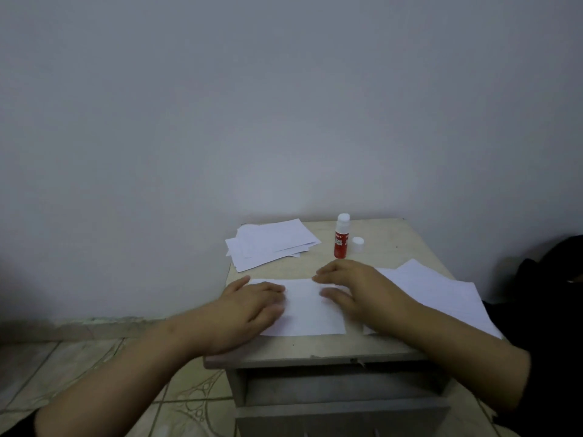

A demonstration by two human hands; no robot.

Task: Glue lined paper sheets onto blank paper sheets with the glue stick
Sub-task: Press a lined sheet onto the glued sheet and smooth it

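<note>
A white paper sheet [307,313] lies flat at the front of the small table [403,244]. My left hand [252,305] presses on its left side with straight fingers. My right hand [356,288] presses on its right side, fingers spread flat. The red glue stick [341,238] stands upright and uncapped behind the hands, its white cap [358,245] beside it on the right. A loose pile of sheets [271,246] sits at the back left. More sheets [441,294] lie at the right, partly under my right forearm.
The table stands against a plain wall [284,105], with a drawer front [340,389] below its front edge. Patterned floor tiles [94,367] spread to the left. A dark object [555,269] sits to the right of the table.
</note>
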